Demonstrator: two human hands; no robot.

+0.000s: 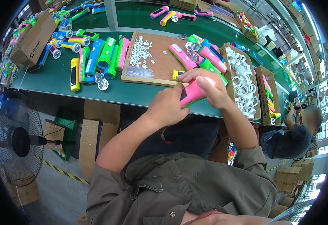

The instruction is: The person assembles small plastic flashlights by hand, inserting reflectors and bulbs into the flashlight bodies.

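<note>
flashlight point(192, 94) pink-and-green — left fingers point(182, 113) gripping it | right fingers point(195, 74) clasped round glowing end | wooden tray point(163, 64) beyond

1 pink-and-green flashlight point(192, 95) in hand; about 6 upright flashlights point(94, 58) in the row left of the tray; 1 wooden tray point(164, 42). White clips point(139, 51): dozens, heaped, no exact count. Clear discs point(138, 72): overlapping, can't tally. White rings point(242, 90): 20-plus, piled. Near counter point(130, 92): 1, carrying 3 cartons point(34, 42), one left, two right. 1 fan point(20, 141). 1 co-worker point(288, 142) at right. Remaining flashlights point(72, 46): dozens, too cluttered to count.
</note>
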